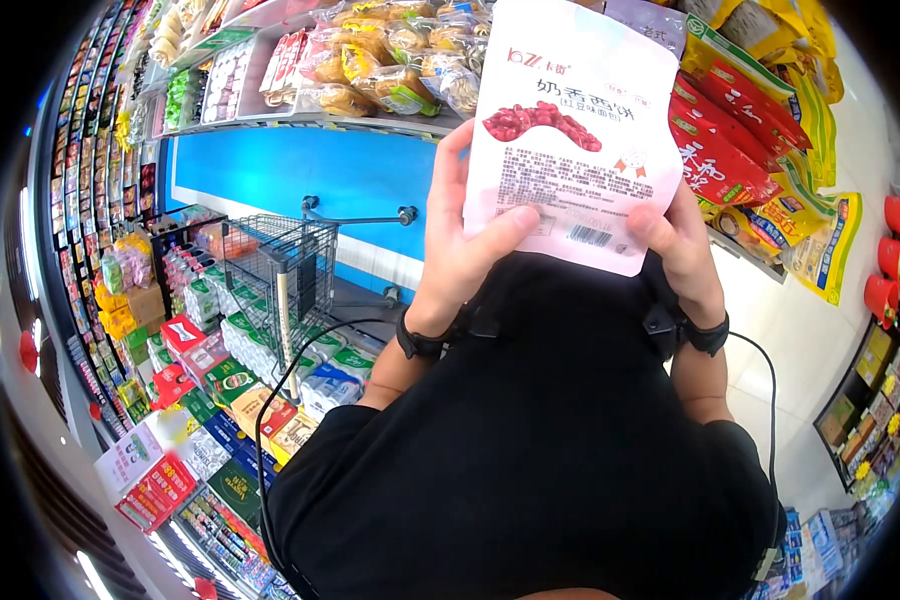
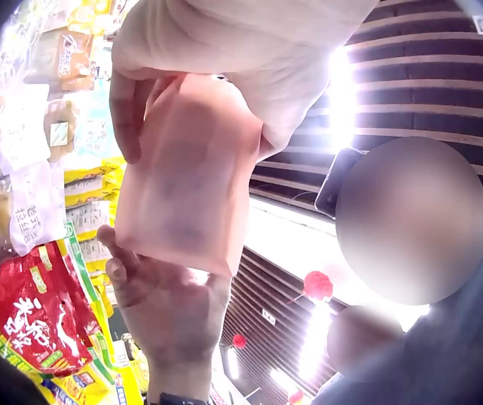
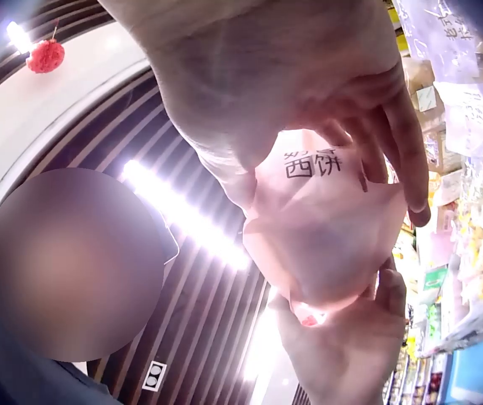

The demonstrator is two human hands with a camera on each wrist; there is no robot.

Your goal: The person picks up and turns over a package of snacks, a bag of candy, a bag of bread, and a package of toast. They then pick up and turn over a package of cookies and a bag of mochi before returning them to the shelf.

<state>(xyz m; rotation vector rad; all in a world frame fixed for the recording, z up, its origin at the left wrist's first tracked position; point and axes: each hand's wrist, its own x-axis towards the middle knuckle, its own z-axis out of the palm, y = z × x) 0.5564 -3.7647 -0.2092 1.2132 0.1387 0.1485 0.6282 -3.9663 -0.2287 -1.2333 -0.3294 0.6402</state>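
Observation:
Both hands hold up a pale pink snack bag (image 1: 570, 165) with dark Chinese lettering, a picture of red beans and a barcode near its lower edge. My left hand (image 1: 470, 220) grips its lower left side, thumb across the printed face and fingers behind. On the opposite side the right hand (image 1: 688, 250) pinches the lower right edge, its thumb also on the front. The left wrist view shows the bag's blurred pink side (image 2: 187, 173) between the two hands. From the right wrist, large characters show on the bag (image 3: 326, 211), and fingers wrap its edge.
Behind the bag, a shelf holds packaged breads (image 1: 370, 60); red snack bags (image 1: 720, 140) and yellow bags (image 1: 820, 240) lie to its right. A wire shopping cart (image 1: 280, 265) stands left, near stacked drink cartons (image 1: 235, 390). Red buckets (image 1: 882, 298) are at far right.

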